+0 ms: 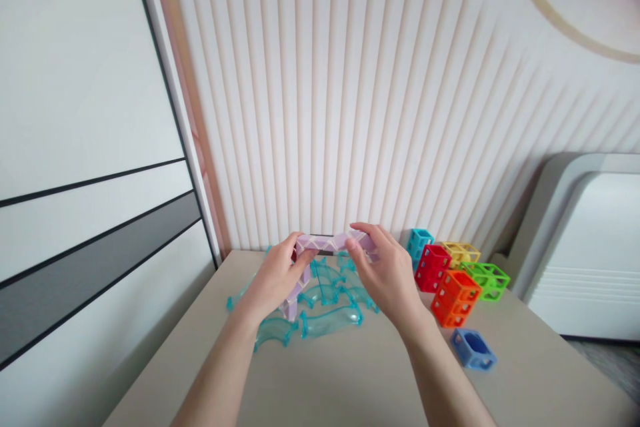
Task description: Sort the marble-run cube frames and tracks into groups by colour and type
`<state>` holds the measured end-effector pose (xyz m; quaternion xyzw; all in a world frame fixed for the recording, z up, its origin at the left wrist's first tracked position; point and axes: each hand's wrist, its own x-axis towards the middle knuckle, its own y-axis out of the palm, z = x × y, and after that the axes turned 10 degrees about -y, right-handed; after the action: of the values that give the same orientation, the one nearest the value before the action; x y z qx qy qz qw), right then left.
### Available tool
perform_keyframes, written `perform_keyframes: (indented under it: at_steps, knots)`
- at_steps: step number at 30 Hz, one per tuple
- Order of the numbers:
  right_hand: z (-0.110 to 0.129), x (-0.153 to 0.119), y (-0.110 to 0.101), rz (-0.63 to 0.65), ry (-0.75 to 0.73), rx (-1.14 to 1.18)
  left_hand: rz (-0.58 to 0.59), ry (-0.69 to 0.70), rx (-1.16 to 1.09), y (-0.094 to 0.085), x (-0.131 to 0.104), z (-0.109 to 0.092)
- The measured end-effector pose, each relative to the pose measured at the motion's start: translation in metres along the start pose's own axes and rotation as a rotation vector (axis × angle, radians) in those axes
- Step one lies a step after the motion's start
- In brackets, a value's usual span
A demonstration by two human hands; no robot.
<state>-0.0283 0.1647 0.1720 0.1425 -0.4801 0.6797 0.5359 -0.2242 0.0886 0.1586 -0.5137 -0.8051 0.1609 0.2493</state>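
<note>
A lavender-and-white jointed snake puzzle (320, 243) is held up above the table between my two hands. My left hand (280, 270) grips its left end, thumb beneath the bar and fingers behind. One stretch of it hangs down from there, bent at angles, beside my left palm. My right hand (383, 267) pinches the right end, thumb in front and index finger over the top. Below and behind it lie several clear teal curved track pieces (333, 321), partly hidden by my hands.
At the right stand stacks of hollow cubes: teal (419, 247), red (433, 268), yellow (461, 253), green (487, 280) and orange (455, 299). A single blue cube (473, 349) lies nearer. A ribbed white wall (320, 93) rises behind the table (320, 387); a white cabinet (90, 113) stands left.
</note>
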Motion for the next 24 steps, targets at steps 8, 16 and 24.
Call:
perform_keyframes:
  at_steps: [8, 16, 24]
  knots:
    - [-0.011, 0.005, -0.004, -0.110, 0.129, 0.066, 0.310, -0.096, -0.478, -0.005, -0.002, -0.001]
    - [-0.010, 0.004, -0.007, -0.117, 0.122, -0.030, 0.172, -0.100, -0.343, 0.003, -0.009, -0.009]
    - [-0.009, 0.004, -0.009, 0.110, -0.002, -0.365, -0.079, 0.138, 0.036, 0.005, -0.006, -0.006]
